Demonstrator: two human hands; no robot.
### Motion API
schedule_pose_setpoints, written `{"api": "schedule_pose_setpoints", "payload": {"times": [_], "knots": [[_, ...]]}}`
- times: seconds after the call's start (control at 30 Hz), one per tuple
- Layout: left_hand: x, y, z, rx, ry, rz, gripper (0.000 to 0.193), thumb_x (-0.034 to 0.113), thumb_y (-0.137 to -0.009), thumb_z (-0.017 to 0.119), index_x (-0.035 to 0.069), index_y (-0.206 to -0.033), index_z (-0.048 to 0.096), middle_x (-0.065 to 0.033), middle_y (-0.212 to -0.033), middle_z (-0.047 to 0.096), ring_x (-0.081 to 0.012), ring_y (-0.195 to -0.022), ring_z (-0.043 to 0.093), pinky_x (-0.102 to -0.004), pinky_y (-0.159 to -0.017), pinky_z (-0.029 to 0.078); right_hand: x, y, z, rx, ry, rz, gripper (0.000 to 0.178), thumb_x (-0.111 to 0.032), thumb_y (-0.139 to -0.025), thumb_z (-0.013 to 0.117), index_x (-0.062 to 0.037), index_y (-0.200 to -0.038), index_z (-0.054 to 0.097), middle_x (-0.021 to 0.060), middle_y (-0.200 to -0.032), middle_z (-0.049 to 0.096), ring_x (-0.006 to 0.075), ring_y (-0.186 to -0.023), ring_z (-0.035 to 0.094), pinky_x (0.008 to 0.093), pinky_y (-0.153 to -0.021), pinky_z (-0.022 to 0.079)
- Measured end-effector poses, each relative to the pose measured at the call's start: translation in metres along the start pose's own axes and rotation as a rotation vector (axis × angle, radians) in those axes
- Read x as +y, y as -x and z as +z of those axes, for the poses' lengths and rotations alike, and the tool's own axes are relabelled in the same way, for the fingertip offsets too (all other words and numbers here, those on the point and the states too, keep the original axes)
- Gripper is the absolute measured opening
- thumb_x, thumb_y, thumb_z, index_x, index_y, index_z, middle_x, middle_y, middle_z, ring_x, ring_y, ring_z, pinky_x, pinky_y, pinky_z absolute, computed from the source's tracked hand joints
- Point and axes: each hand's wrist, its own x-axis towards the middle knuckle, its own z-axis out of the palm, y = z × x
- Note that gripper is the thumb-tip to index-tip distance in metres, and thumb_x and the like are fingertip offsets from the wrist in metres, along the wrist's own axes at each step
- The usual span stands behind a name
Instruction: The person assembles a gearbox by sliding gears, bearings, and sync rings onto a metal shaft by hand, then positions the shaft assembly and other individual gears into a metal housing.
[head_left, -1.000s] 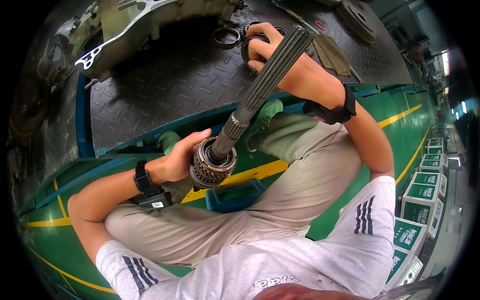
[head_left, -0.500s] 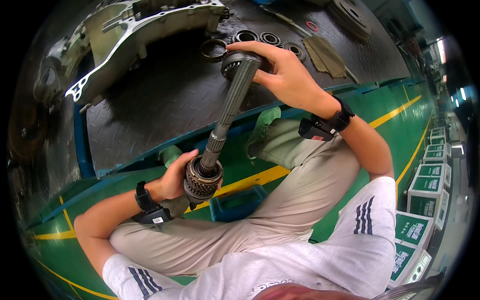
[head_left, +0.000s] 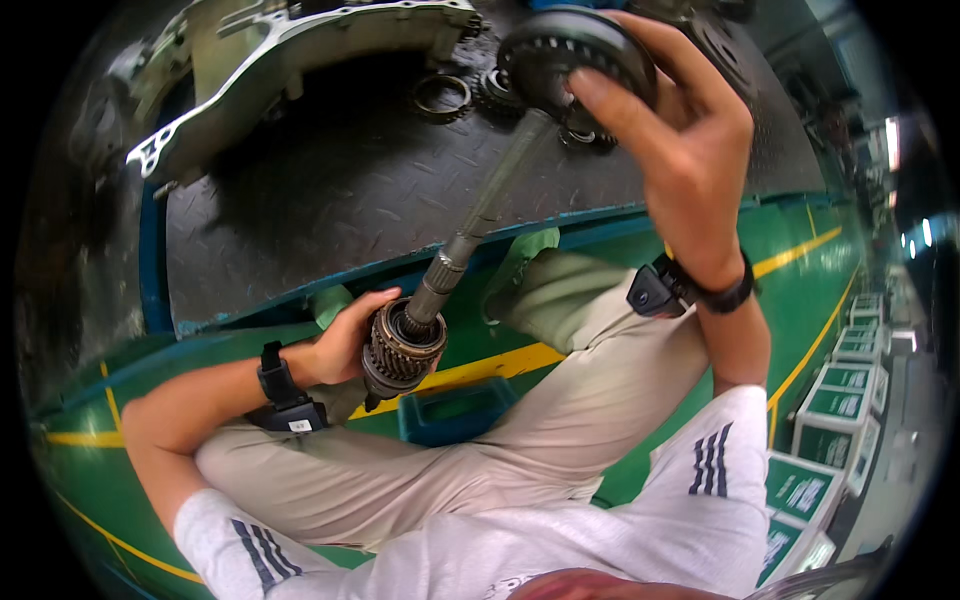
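My left hand (head_left: 340,348) is wrapped round the geared lower end of a splined transmission shaft (head_left: 468,240), which leans up and away to the right. A cluster of toothed gears (head_left: 400,362) sits at that end, partly covered by my fingers. My right hand (head_left: 690,160) grips a dark round gear (head_left: 530,65) by its rim, thumb across its face. This gear is held at the shaft's upper tip; whether the two touch, I cannot tell. My wrists carry black straps with small boxes.
A metal housing (head_left: 350,45) stands at the back left of the dark tread-plate bench (head_left: 330,220). A loose ring (head_left: 442,97) lies by several bearings, now partly hidden. Below is a blue tray (head_left: 455,412); green-and-white boxes (head_left: 835,400) line the right.
My right hand has lifted the gear up and rightward from beside the shaft to its upper tip, turning its face toward me. My left hand keeps its grip on the shaft.
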Motion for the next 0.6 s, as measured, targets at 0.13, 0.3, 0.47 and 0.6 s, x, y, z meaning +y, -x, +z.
{"api": "schedule_pose_setpoints", "payload": {"times": [0.13,0.3,0.47,0.6], "knots": [[-0.004,0.002,-0.006,-0.035,-0.001,-0.043,0.076,0.066,-0.113,0.030,0.002,-0.135,0.065,-0.0225,-0.120,0.076,-0.0333,-0.112,0.074,-0.0456,-0.105,0.057,-0.004,0.004,0.003,-0.083,0.264,-0.335,0.043,0.006,-0.094,0.085,0.0063,-0.136,0.073,0.0100,-0.117,0.076,0.0185,-0.110,0.072,0.0292,-0.097,0.057],[-0.006,0.001,-0.007,-0.071,-0.037,-0.042,0.075,0.066,-0.113,0.031,0.002,-0.134,0.066,-0.0218,-0.119,0.076,-0.0330,-0.111,0.073,-0.0459,-0.106,0.056,0.007,0.010,0.003,0.029,0.291,-0.322,0.041,0.008,-0.092,0.085,0.0068,-0.132,0.076,0.0089,-0.115,0.074,0.0174,-0.109,0.071,0.0287,-0.096,0.055],[0.005,0.001,0.003,-0.078,-0.067,-0.006,0.075,0.066,-0.113,0.033,0.002,-0.132,0.066,-0.0221,-0.118,0.076,-0.0324,-0.110,0.074,-0.0442,-0.101,0.058,0.010,0.010,0.003,-0.039,0.302,-0.350,0.039,0.008,-0.093,0.085,0.0064,-0.131,0.076,0.0091,-0.119,0.074,0.0172,-0.109,0.071,0.0295,-0.096,0.056],[0.013,0.004,0.011,-0.047,-0.068,-0.011,0.076,0.067,-0.112,0.033,0.001,-0.131,0.066,-0.0224,-0.117,0.077,-0.0319,-0.108,0.075,-0.0433,-0.098,0.059,-0.004,0.014,0.010,0.005,0.380,-0.419,0.041,0.003,-0.084,0.091,0.0019,-0.123,0.079,0.0130,-0.113,0.078,0.0210,-0.099,0.072,0.0310,-0.085,0.058]]}}
